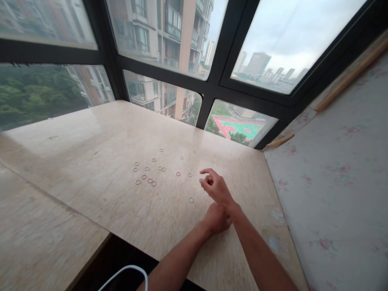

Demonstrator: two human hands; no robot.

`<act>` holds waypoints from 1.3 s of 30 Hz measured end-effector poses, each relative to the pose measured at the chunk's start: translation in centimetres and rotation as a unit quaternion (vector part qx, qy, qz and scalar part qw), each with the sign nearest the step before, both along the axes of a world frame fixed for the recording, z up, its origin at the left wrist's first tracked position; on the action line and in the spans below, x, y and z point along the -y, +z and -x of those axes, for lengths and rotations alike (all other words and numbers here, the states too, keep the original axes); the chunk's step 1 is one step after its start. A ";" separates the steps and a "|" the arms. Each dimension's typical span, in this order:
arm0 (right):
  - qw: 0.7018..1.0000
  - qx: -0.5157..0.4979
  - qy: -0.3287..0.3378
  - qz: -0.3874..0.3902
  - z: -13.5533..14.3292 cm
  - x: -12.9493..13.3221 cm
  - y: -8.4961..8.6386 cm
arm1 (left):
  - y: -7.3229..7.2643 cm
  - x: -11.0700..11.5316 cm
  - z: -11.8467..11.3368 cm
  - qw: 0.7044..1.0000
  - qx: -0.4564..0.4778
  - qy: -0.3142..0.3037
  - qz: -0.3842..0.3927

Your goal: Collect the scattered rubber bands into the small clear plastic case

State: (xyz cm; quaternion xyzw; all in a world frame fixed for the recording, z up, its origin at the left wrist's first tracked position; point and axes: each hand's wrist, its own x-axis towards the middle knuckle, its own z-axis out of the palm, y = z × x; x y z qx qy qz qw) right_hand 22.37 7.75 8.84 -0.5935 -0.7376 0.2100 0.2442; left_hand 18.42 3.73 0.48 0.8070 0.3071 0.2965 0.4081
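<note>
Above the marble-look ledge, my right hand (216, 186) has its index finger stretched forward and its thumb apart from it. The other fingers curl inward, and I see nothing between finger and thumb. My left hand (216, 218) is closed in a fist under my right wrist, which hides part of it; whatever it holds, if anything, is out of sight. Closest to my right fingertips lies a thin ring (190, 175). A greenish ring (191, 200) is left of my fist. Farther left are a red ring (178, 174) and several more thin, coloured rings (147, 169), scattered flat.
The pale ledge (91, 182) meets dark-framed windows (209, 89) at the back and a flowered wall (327, 194) on the right. Along the near side is a dark gap (121, 252) below the ledge's edge, with a white cable (130, 266) looping across it.
</note>
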 end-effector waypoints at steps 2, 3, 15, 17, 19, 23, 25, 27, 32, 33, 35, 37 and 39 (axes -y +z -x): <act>0.988 0.142 0.043 0.038 1.3 -3.4 -0.8 | -0.3 -0.2 0.0 0.998 -0.036 0.015 -0.044; 0.984 0.167 0.050 0.046 1.8 -4.7 -1.3 | -0.5 -0.2 0.0 0.997 -0.044 0.020 -0.058; 0.984 0.141 0.060 0.096 1.6 -6.9 -4.7 | -0.8 -0.4 -0.1 0.994 -0.034 0.025 -0.105; 0.989 0.069 0.057 0.114 0.9 -6.3 -4.8 | -0.7 -0.4 -0.2 0.993 -0.039 0.016 -0.112; 0.989 -0.017 0.050 0.135 0.0 -5.5 -4.7 | -0.9 -0.5 -0.2 0.993 -0.042 0.010 -0.114; 0.969 -0.197 0.008 0.150 -2.2 -2.7 -3.7 | -1.2 -0.7 -0.3 0.993 -0.058 0.011 -0.101; 0.955 -0.263 -0.021 0.136 -3.6 -0.7 -2.8 | -1.1 -0.7 -0.3 0.993 -0.070 0.012 -0.089; 0.933 -0.335 -0.049 0.117 -5.1 1.5 -1.9 | -0.8 -0.6 -0.1 0.994 -0.073 0.012 -0.081; 0.804 -0.576 -0.147 0.021 -9.6 7.8 -0.7 | -0.4 -0.7 0.1 0.995 -0.066 -0.004 -0.076; 0.792 -0.584 -0.179 -0.005 -10.6 9.1 -0.8 | -0.4 -0.7 0.2 0.995 -0.068 -0.007 -0.076; 0.781 -0.571 -0.249 -0.049 -12.6 11.6 -1.3 | -0.6 -0.8 0.2 0.995 -0.070 -0.009 -0.077; 0.778 -0.539 -0.313 -0.073 -14.6 13.8 -1.9 | -0.7 -0.8 0.2 0.994 -0.069 -0.007 -0.078; 0.783 -0.497 -0.364 -0.084 -16.3 15.7 -2.5 | -0.8 -0.8 0.2 0.995 -0.066 -0.006 -0.080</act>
